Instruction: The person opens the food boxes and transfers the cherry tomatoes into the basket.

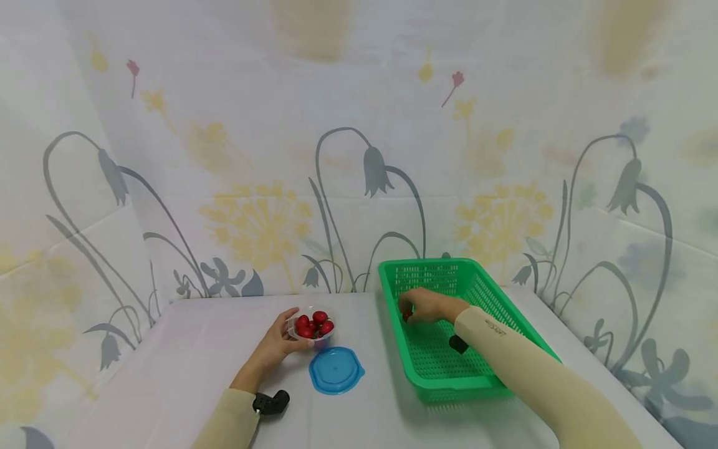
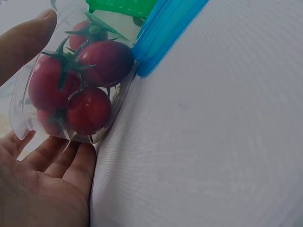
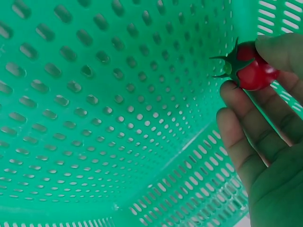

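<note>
My right hand (image 1: 427, 305) pinches a tomato (image 3: 258, 73) between thumb and fingers, inside the green basket (image 1: 449, 383), near its left wall. My left hand (image 1: 272, 344) curves round the clear tub (image 2: 20, 118), thumb and fingers at its side; more tomatoes (image 2: 90, 111) sit in it. The blue lid (image 1: 336, 370) lies on the table (image 1: 219, 337) just beside the tub.

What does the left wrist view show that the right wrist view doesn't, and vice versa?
Only left wrist: the left hand holding a clear plastic container of cherry tomatoes, plus a blue lid. Only right wrist: the right hand pinching a single cherry tomato. Both: part of the green plastic basket, and red fruit with green calyxes.
</note>
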{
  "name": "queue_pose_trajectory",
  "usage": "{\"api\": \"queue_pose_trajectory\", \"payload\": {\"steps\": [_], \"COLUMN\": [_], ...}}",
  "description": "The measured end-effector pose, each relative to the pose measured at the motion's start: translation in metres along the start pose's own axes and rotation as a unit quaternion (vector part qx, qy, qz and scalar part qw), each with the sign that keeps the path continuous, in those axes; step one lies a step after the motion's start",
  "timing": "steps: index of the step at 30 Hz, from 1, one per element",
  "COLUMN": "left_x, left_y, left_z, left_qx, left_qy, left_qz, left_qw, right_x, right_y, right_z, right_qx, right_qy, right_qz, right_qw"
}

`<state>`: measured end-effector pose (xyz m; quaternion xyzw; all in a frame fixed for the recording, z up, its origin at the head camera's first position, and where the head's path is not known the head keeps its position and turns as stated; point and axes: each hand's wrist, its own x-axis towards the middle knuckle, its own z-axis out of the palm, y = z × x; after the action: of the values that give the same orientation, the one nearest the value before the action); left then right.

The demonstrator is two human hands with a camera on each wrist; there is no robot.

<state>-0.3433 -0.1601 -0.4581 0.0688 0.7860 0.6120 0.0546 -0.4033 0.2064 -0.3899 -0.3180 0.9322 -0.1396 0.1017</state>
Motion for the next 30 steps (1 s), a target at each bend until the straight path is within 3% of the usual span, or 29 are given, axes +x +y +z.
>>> {"api": "queue_pose_trajectory", "payload": {"steps": [11, 20, 30], "left_x": [-0.001, -0.001, -0.001], "left_y": [0.001, 0.002, 0.001], "left_z": [0.0, 0.0, 0.001], "left_qx": [0.003, -0.008, -0.009], "left_qy": [-0.002, -0.003, 0.001], "left_qz": [-0.005, 0.0, 0.003], "left_qw": [1.0, 1.0, 1.0], "right_x": [-0.003, -0.002, -0.007], "right_y": [-0.001, 0.0, -0.002], "right_z": [0.003, 0.004, -0.007], "right_qx": [-0.008, -0.004, 0.011], "right_qy": [-0.01, -0.011, -0.001], "right_qz": [-0.008, 0.035, 0.052], "right_qw": [1.0, 0.999, 0.999]}}
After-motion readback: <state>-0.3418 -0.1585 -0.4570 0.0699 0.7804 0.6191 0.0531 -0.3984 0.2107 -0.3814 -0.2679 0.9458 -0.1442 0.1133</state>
